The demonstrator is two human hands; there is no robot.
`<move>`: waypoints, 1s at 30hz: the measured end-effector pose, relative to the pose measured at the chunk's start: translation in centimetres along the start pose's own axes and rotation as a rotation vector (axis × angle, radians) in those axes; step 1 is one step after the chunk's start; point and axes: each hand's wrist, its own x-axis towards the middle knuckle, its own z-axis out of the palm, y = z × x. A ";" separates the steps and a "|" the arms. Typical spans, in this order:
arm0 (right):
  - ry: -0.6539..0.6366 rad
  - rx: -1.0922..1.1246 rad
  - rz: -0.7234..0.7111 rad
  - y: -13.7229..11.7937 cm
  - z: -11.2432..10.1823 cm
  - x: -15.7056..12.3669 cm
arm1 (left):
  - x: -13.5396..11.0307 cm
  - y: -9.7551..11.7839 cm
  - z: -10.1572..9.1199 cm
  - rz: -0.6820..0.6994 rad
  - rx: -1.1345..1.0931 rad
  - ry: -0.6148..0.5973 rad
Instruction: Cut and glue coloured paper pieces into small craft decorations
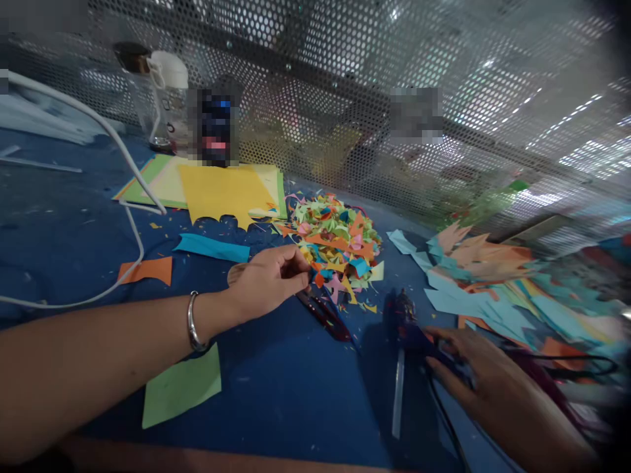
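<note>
My left hand (pixel 273 282), with a silver bangle on its wrist, is closed in a pinch at the front of a heap of small paper scraps (pixel 335 240). Whatever its fingertips hold is too small to make out. Just below those fingertips lies a slim dark red tool (pixel 328 318), its kind unclear. The edge of a round tan piece (pixel 237 272) shows behind the hand. My right hand (pixel 476 371), at the right, is wrapped round a dark blue glue gun (pixel 417 338) with a black cord. A translucent glue stick (pixel 398 394) shows below the gun, pointing toward me.
Yellow and green paper sheets (pixel 221 187) lie at the back left. Blue (pixel 211 247), orange (pixel 148 270) and green paper (pixel 185 387) pieces lie nearby. A white cable (pixel 116 135) crosses the left. Bottles (pixel 170 98) stand before a perforated metal panel (pixel 315 125). Cut paper (pixel 488 263) is piled right.
</note>
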 end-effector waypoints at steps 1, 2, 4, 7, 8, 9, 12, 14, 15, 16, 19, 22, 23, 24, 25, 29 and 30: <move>-0.015 0.005 -0.019 0.3 0.4 -0.1 | 0.0 0.0 0.0 -0.001 -0.001 0.001; -0.030 0.010 -0.039 0.6 0.8 -0.1 | -0.1 0.0 0.0 -0.004 -0.008 0.000; -0.047 0.019 -0.070 1.0 1.3 0.2 | -0.1 0.0 0.0 -0.013 -0.046 -0.007; -0.077 0.020 -0.064 1.3 1.8 0.7 | 0.0 -0.2 -0.1 -0.025 -0.123 -0.022; -0.078 0.019 -0.034 1.3 1.8 0.8 | 0.0 -0.2 -0.1 -0.027 -0.149 -0.028; -0.070 0.017 0.007 1.1 1.8 0.9 | 0.1 -0.3 0.0 -0.032 -0.173 -0.036; 0.007 0.008 0.127 0.0 1.3 0.9 | 0.2 -0.4 0.0 -0.054 -0.235 -0.062; 0.075 0.001 0.153 -1.1 0.6 0.8 | 0.1 -0.4 0.1 -0.059 -0.232 -0.072; 0.115 -0.004 0.150 -1.7 0.3 0.7 | 0.1 -0.4 0.1 -0.056 -0.220 -0.080; 0.130 -0.005 0.152 -2.5 -0.1 0.6 | 0.1 -0.5 0.1 -0.050 -0.205 -0.088; 0.223 0.004 0.161 -5.3 -1.1 0.2 | -0.1 -0.5 0.1 -0.030 -0.150 -0.118; 0.262 0.087 0.197 -7.9 -1.7 0.0 | -0.2 -0.5 0.1 -0.029 -0.128 -0.160; 0.278 0.136 0.179 -8.6 -1.9 -0.1 | -0.2 -0.4 0.1 -0.030 -0.129 -0.173; 0.279 0.197 0.145 -9.2 -2.0 -0.1 | -0.2 -0.4 0.1 -0.030 -0.131 -0.178; 0.273 0.249 0.119 -9.7 -2.0 -0.1 | -0.2 -0.4 0.1 -0.028 -0.129 -0.180; 0.224 0.389 0.085 -10.7 -1.9 0.1 | -0.2 -0.3 0.1 -0.033 -0.137 -0.198; 0.217 0.413 0.074 -10.7 -1.8 0.1 | -0.2 -0.3 0.1 -0.038 -0.141 -0.211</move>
